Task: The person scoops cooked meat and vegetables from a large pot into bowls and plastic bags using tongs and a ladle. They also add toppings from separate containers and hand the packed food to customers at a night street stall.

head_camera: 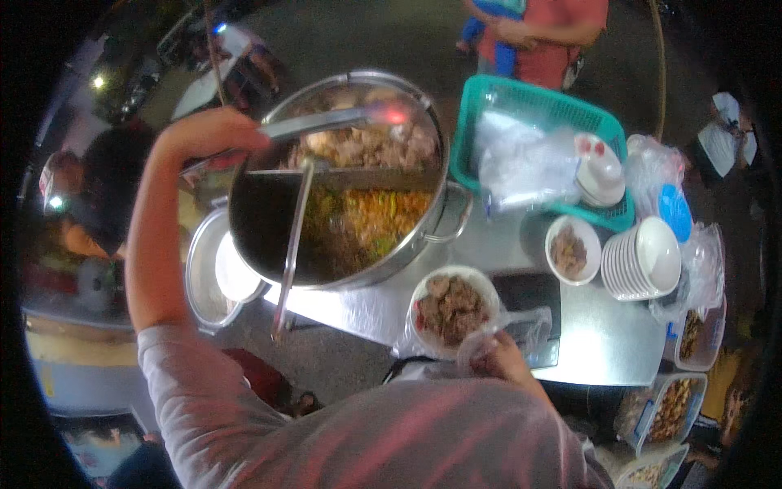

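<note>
My left hand [214, 131] is raised at the left edge of a large round metal pot [400, 269], closed around a long metal utensil [324, 122] that spans the pot's far half. A divider [360, 176] splits the pot: pale meat pieces [391, 143] lie beyond it, and food with yellow and green bits [385, 214] lies in dark broth on the near side. A long-handled metal utensil [296, 238] leans over the near rim. My right hand [502, 360] grips clear plastic beside a white bowl of meat pieces [452, 308], close to my body.
A green plastic basket [550, 95] holds plastic bags and white dishes. A small bowl of meat [569, 250] and stacked white bowls [641, 260] stand on the metal table [611, 324]. Food containers [672, 409] line the right. A person [544, 36] stands across; another person [67, 208] is at left.
</note>
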A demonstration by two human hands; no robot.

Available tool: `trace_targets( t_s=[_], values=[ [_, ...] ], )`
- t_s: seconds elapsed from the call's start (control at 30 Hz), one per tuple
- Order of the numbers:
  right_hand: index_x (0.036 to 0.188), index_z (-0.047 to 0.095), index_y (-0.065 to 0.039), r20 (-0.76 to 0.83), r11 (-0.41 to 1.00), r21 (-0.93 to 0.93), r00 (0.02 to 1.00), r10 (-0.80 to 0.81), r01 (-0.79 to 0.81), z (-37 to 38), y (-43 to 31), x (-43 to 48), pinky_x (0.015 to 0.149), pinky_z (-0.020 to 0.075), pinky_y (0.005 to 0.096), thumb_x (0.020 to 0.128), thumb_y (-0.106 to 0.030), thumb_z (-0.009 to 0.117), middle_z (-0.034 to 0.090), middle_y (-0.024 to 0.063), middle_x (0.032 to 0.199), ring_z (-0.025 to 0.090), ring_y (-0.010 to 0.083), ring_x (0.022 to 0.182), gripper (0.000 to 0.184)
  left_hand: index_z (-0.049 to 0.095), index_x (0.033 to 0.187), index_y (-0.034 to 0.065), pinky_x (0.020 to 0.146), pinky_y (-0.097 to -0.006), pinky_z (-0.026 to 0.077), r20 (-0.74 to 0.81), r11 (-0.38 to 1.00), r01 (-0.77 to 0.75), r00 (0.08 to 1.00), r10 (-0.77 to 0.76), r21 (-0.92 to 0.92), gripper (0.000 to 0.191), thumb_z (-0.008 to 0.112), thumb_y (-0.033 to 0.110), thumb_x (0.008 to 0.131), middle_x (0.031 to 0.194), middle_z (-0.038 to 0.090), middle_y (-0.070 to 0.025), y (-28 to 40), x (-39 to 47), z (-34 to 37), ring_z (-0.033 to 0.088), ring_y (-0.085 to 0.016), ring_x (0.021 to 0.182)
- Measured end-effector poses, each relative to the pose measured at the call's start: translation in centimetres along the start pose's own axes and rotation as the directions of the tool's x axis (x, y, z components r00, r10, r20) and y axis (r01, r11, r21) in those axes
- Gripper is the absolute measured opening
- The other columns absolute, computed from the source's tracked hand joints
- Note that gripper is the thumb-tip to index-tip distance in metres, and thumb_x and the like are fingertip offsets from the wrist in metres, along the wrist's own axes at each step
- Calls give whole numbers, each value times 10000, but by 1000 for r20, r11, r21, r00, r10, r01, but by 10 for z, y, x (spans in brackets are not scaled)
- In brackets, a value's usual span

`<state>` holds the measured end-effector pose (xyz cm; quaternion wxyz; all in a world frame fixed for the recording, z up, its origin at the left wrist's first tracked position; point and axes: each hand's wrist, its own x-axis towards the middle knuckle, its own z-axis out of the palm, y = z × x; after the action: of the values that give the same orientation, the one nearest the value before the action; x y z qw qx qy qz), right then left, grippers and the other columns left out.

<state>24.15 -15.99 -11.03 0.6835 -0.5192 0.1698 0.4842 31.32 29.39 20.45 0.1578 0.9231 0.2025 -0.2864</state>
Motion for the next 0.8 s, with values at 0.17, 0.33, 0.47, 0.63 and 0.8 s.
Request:
trace_targets(
  t_s=[0.17, 0.33, 0.47, 0.63, 0.8],
  values=[
    [1223, 413, -12, 26, 990, -138, 999, -29, 33, -8, -3, 0, 645, 509, 319, 873, -253, 531, 560, 82, 904, 574, 180, 739, 441, 554, 1196, 158, 650, -364, 493, 92, 893, -318, 948, 305, 319, 482, 635, 386, 780, 797, 662, -119, 58, -79, 74, 633, -248, 659],
    [1221, 426, -4, 158, 978, -191, 986, -55, 85, -20, 1, 4, 609, 483, 269, 875, -319, 523, 549, 68, 885, 546, 146, 687, 478, 547, 1162, 128, 585, -382, 514, 162, 721, -345, 936, 313, 601, 488, 614, 419, 776, 707, 635, -130, 99, -93, 165, 643, -285, 676],
    [1192, 452, -27, 182, 994, -60, 981, -74, 86, -17, 7, 4, 611, 463, 254, 874, -345, 517, 541, 53, 883, 536, 135, 687, 454, 490, 1224, 139, 610, -397, 514, 36, 703, -310, 926, 375, 640, 576, 626, 423, 742, 706, 616, -137, 111, -102, 192, 643, -285, 685],
    [1193, 455, -69, 168, 989, 144, 985, -46, 21, -9, 6, -4, 666, 484, 284, 888, -256, 492, 560, 55, 933, 566, 146, 769, 359, 488, 1232, 163, 621, -407, 508, 1, 713, -196, 964, 265, 673, 589, 644, 411, 722, 769, 620, -139, 101, -127, 176, 640, -283, 730],
    [1284, 401, -115, 181, 989, 138, 980, -77, 52, -5, -4, -25, 663, 483, 277, 887, -164, 505, 578, 45, 1013, 572, 137, 811, 413, 531, 1189, 178, 613, -400, 502, 8, 732, -224, 958, 285, 643, 531, 666, 380, 717, 767, 633, -120, 101, -132, 170, 636, -293, 719]
  ],
)
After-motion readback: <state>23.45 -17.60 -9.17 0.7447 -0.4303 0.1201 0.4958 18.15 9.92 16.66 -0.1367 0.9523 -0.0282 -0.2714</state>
